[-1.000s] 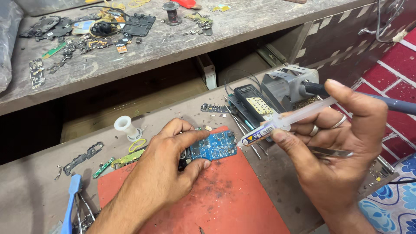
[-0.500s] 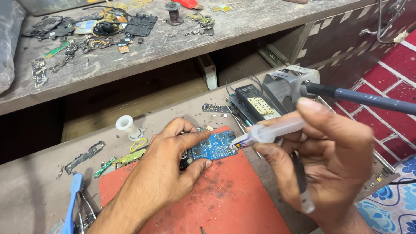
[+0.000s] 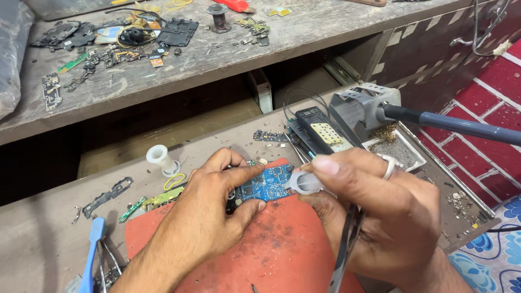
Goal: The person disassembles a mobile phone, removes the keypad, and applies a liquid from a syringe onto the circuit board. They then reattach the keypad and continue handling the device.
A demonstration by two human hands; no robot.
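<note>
Two hands work over a small blue board [image 3: 267, 184] lying at the top edge of a red mat [image 3: 282, 255] on the desk [image 3: 43, 255]. The left hand [image 3: 209, 217] pins the board flat, its fingers clamped on the near and left edges. The right hand [image 3: 380, 217] has its fingers closed around a clear syringe [image 3: 305, 182], whose tip meets the board's right edge; metal tweezers [image 3: 347, 239] hang tucked in the same palm. Doing this well likely means a steady board, a light squeeze and a small dab. Behind sits a grey iron stand [image 3: 361, 108]; a white spool [image 3: 159, 156] stands to the left.
</note>
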